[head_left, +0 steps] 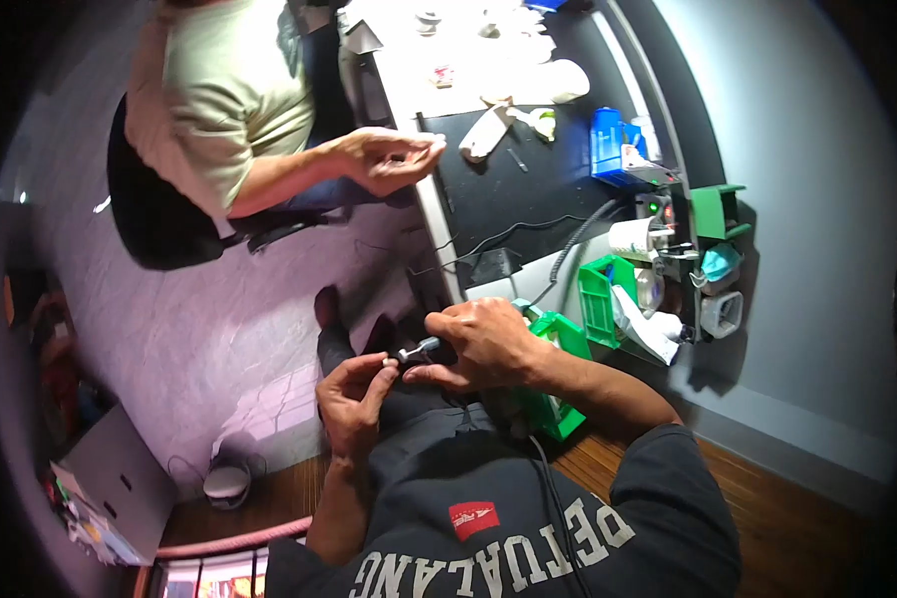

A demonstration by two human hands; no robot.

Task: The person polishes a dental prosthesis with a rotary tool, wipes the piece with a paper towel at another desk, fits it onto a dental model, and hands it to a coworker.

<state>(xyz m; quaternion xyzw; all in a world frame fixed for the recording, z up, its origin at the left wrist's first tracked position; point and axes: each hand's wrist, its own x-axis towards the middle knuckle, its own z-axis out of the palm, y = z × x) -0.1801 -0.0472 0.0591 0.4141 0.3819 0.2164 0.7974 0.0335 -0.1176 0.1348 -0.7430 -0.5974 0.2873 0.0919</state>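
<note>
My left hand [352, 407] pinches a tiny whitish piece [391, 363] between thumb and fingertips; its exact kind is too small to make out. Closed around a slim corded handpiece [429, 345] is my right hand [483, 344]. The handpiece has a grey-blue nose and a pale tip, which points left and comes close to the piece. Whether they touch I cannot tell. Most of the handpiece is hidden in my fingers. A coiled cord [571, 251] runs from behind the right hand up toward a box with lights [654, 208]. Both hands are above my lap.
A green bin [565, 424] stands beside my right forearm, with another green bin [598, 304] beyond. The dark worktop [478, 204] carries cables and a blue bin [608, 149]. A co-worker's hand [394, 159] is at the table's left edge. A second cable [545, 478] crosses my shirt.
</note>
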